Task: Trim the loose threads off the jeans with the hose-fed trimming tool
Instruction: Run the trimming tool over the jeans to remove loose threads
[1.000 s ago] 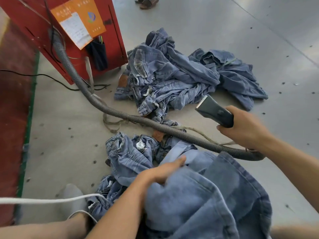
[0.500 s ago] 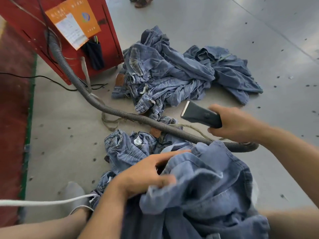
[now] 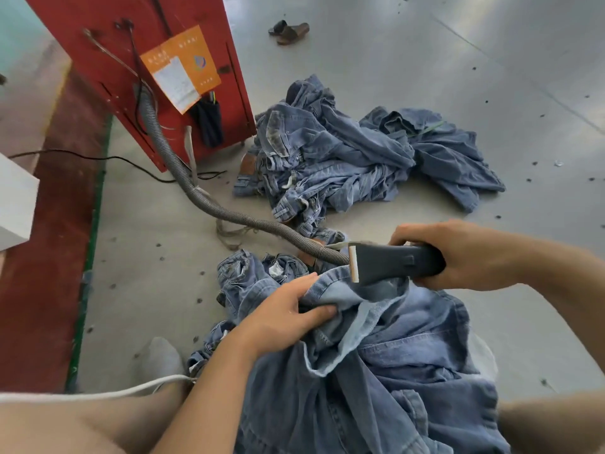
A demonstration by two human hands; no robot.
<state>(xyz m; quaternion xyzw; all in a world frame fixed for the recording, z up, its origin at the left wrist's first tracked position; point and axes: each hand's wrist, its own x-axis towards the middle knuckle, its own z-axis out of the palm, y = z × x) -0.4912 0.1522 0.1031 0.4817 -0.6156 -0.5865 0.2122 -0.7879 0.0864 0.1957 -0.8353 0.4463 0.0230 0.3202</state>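
Here, jeans [image 3: 376,371] bunched on the lap, left hand [image 3: 281,317] gripping a fold of the denim. Right hand [image 3: 458,253] clenched around the dark trimming tool [image 3: 396,262], blade edge just above the held fold. Grey hose [image 3: 229,214] across the floor [image 3: 147,257] toward the red cabinet [image 3: 98,34].

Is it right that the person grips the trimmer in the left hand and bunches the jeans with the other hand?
Not quite. The head view shows the trimmer gripped in the right hand, not the left. The left hand is the one bunching the jeans.
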